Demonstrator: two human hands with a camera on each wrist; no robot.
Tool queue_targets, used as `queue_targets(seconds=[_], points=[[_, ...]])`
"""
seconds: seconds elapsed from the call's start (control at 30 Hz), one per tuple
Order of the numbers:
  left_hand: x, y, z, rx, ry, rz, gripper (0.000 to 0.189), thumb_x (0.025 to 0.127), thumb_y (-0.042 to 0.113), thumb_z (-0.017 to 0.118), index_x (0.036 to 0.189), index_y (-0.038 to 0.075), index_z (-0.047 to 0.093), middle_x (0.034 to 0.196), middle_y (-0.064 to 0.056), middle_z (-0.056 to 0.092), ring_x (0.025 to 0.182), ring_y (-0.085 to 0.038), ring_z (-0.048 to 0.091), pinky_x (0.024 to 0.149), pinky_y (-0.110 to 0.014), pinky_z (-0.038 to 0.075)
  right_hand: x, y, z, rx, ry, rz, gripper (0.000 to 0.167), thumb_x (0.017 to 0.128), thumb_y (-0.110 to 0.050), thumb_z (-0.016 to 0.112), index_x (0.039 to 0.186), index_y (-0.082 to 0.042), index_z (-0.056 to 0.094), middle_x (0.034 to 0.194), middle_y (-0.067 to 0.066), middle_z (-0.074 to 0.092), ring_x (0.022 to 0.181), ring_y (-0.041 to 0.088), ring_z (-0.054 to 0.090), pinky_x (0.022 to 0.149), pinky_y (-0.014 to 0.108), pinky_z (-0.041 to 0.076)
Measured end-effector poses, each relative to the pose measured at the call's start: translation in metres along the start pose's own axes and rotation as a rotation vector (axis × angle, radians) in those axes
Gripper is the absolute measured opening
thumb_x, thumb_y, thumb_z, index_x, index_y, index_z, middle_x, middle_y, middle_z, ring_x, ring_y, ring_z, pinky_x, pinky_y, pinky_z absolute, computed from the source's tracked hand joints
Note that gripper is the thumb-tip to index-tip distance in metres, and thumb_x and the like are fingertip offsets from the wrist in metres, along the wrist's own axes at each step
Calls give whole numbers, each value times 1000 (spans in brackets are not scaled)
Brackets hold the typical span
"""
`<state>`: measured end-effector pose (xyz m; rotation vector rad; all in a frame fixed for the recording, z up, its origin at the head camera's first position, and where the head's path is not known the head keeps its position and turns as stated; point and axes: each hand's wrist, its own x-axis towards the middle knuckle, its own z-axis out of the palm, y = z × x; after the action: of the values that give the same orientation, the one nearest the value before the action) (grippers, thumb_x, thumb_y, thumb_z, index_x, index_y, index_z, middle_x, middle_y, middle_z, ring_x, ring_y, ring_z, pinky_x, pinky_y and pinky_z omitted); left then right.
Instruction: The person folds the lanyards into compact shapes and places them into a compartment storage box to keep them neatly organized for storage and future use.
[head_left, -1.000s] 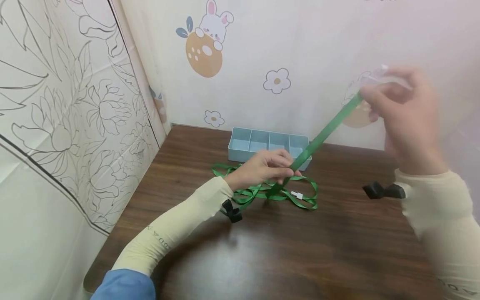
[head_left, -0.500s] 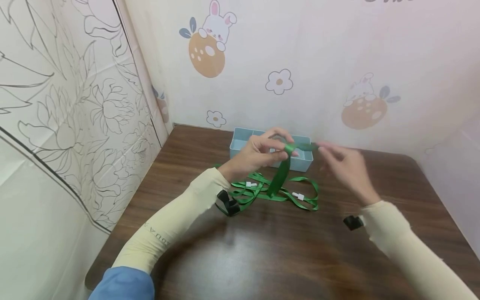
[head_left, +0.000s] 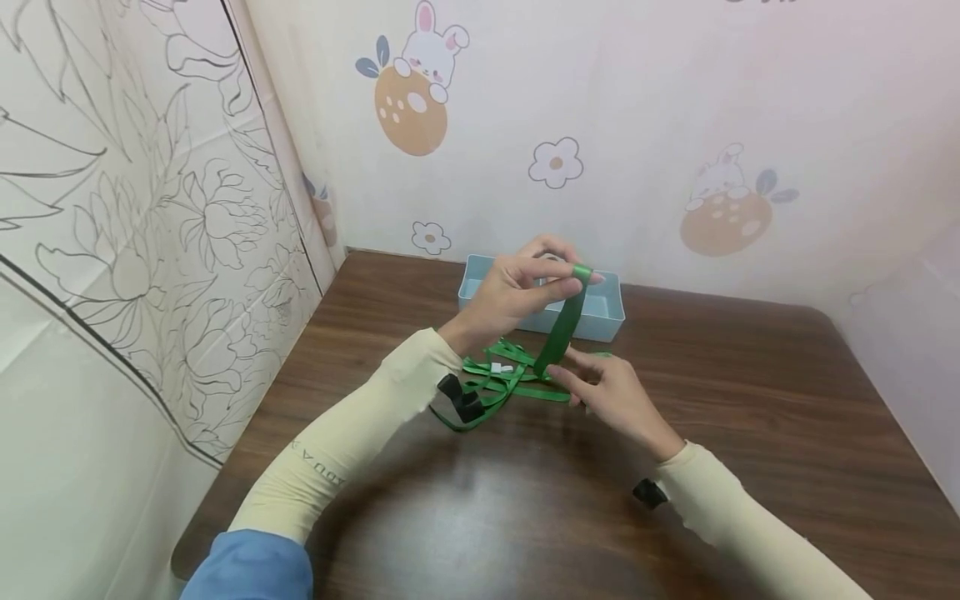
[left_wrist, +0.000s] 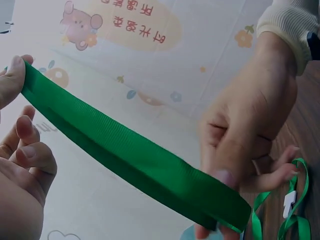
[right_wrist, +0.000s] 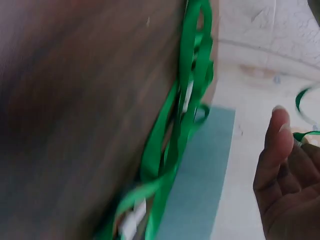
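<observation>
Left hand (head_left: 517, 287) pinches the ribbon (head_left: 564, 329) up high, right hand (head_left: 611, 396) down low, right of the head view's centre.
Likely light, limp, slightly slick; best pinched flat across its width.

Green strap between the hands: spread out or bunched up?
Spread out: the left wrist view shows the green strap as a long, broad band from left hand to right hand.

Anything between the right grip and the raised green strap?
Nothing visible: the right grip pinches the lower part of the green strap, and the left grip holds its top. The loose green loops lie below and the blue box stands behind, neither in between.
</observation>
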<state>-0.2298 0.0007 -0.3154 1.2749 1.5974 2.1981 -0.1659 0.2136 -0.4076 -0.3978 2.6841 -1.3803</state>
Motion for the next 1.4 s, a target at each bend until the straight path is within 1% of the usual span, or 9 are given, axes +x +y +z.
queue_targets(seconds=[0.27,0.5,0.63,0.7,0.8,0.97,1.07,1.23,1.4], points=[[-1,-1,-1,52,19,31,24,101,-5,60,123,-10,68,116,-6,54,114,-21,49,80,-30,45,-1,-5,16,166,-17,-12,29,104,-34,65,124,-16,76,74,12,71,64,39,65,57,43,57],[-1,1,-2,98,51,40,24,103,3,61,123,-6,70,114,-10,57,91,-21,47,59,-29,36,-1,-4,19,190,13,13,17,101,-29,69,110,-18,80,74,9,71,62,34,64,55,38,56],[-1,0,-2,122,79,40,24,103,5,61,124,-4,71,113,-10,59,82,-21,46,54,-31,32,-3,-2,22,205,26,14,16,101,-32,70,107,-21,80,79,5,74,63,38,64,55,37,56],[0,0,-3,148,100,36,25,103,7,62,124,-2,71,112,-9,60,86,-21,48,57,-30,34,-4,-2,24,214,26,3,17,101,-33,68,108,-22,80,82,4,75,63,40,63,54,36,55],[2,0,-7,189,122,33,26,103,8,64,126,0,72,112,-7,62,75,-23,46,57,-30,36,-5,-2,26,204,17,-22,19,104,-32,65,109,-22,80,86,6,77,61,35,64,53,35,54],[5,-2,-19,260,119,44,27,102,9,66,128,2,71,114,-7,64,95,-23,57,75,-33,49,-7,-4,29,147,-23,-65,20,107,-23,60,108,-20,79,83,6,76,57,26,63,52,36,54],[5,-3,-25,294,125,13,26,100,11,69,125,4,74,112,-5,66,109,-20,59,89,-34,50,-9,-4,30,116,-56,-83,21,107,-23,58,106,-19,79,79,5,74,55,25,62,51,38,54],[4,-2,-32,369,140,-34,22,98,15,73,118,6,78,108,-2,71,104,-19,61,87,-34,51,-13,-3,32,123,-119,-75,21,107,-25,59,105,-20,79,73,6,72,52,20,57,49,35,51],[3,-2,-37,375,103,-93,27,95,19,77,120,9,77,110,1,74,106,-17,64,92,-34,52,-16,-2,33,129,-143,-80,21,107,-27,59,103,-24,78,69,8,69,48,18,51,46,29,44]])
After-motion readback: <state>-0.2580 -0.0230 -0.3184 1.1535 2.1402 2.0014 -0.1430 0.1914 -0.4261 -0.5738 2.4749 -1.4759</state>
